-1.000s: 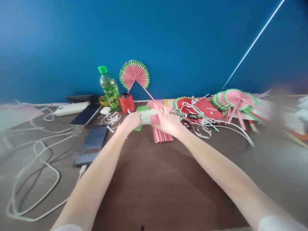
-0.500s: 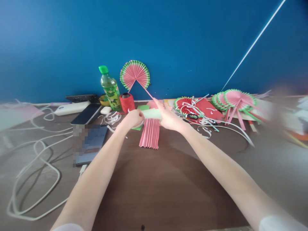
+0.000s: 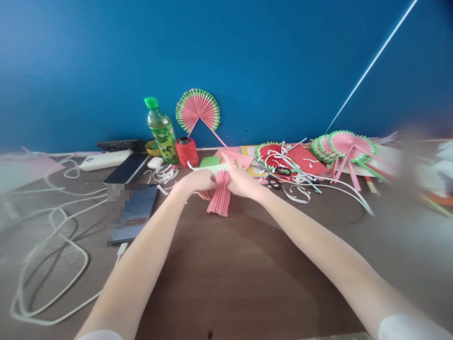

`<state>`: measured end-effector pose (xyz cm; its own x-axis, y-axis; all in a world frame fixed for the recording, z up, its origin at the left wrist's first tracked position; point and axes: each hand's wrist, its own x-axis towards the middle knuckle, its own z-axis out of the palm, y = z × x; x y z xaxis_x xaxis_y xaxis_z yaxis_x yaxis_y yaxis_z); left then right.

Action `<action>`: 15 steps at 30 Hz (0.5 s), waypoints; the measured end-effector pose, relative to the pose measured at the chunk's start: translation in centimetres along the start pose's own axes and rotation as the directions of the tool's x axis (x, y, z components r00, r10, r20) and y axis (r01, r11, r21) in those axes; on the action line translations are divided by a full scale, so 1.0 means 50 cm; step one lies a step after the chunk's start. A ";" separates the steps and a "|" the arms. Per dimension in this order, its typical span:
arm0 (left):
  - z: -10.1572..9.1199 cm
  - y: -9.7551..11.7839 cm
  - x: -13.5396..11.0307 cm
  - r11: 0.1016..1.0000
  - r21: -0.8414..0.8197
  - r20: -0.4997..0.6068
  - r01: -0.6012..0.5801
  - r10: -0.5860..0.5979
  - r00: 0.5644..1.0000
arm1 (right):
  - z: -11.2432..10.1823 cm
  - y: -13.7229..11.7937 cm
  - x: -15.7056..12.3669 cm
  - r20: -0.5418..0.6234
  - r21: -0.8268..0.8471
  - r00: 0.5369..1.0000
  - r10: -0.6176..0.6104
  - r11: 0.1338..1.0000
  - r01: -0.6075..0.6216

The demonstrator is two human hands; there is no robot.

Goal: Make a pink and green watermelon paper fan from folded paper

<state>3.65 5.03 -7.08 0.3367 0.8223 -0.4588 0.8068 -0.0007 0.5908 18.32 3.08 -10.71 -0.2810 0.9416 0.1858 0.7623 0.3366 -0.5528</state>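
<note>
My left hand (image 3: 198, 182) and my right hand (image 3: 240, 180) pinch the top of a pink pleated paper strip (image 3: 220, 199) from either side, squeezing its folds together. The strip hangs down onto the brown table (image 3: 226, 274), and its upper edge is pale green. Both hands are closed on it. A small green paper piece (image 3: 210, 161) lies just behind my hands.
A green bottle (image 3: 161, 131), a red thread spool (image 3: 186, 150) and an open watermelon paper fan (image 3: 198, 110) stand at the blue wall. Finished fans (image 3: 345, 146), scissors (image 3: 274, 181) and paper scraps lie at right. A tablet (image 3: 131, 211), phone (image 3: 126, 168) and white cables (image 3: 49, 255) lie at left.
My hands have come closer together, squeezing the pleated strip narrower. One second ago it lay more to the right under my right hand.
</note>
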 end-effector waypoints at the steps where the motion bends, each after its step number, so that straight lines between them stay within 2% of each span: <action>1: 0.000 0.001 0.002 0.998 -0.044 -0.012 -0.033 0.032 0.999 | -0.002 0.003 0.003 -0.037 0.010 0.999 -0.004 1.000 0.005; 4: 0.002 0.003 0.009 0.991 -0.083 -0.145 -0.103 0.090 0.985 | -0.015 0.008 0.013 -0.163 0.038 0.987 0.002 0.999 0.004; 7: 0.007 0.002 0.022 0.979 -0.001 -0.351 -0.203 0.190 0.917 | -0.028 0.006 0.020 -0.295 0.096 0.955 0.015 0.995 0.014; 9: 0.012 -0.001 0.033 0.965 -0.012 -0.428 -0.263 0.233 0.873 | -0.034 0.005 0.023 -0.374 0.115 0.927 0.004 0.993 0.042; 12: 0.022 0.000 0.043 0.923 -0.194 -0.445 -0.331 0.217 0.869 | -0.038 0.004 0.025 -0.438 0.089 0.898 -0.025 0.994 0.071; 15: 0.031 0.007 0.039 0.849 -0.375 -0.415 -0.373 0.206 0.886 | -0.040 0.004 0.024 -0.442 0.087 0.896 -0.031 0.993 0.078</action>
<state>5.36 5.76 -8.80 0.2633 0.9647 -0.0096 0.3771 -0.0937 0.9214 19.30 4.33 -8.98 -0.0177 0.8394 0.5432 0.6843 0.4063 -0.6056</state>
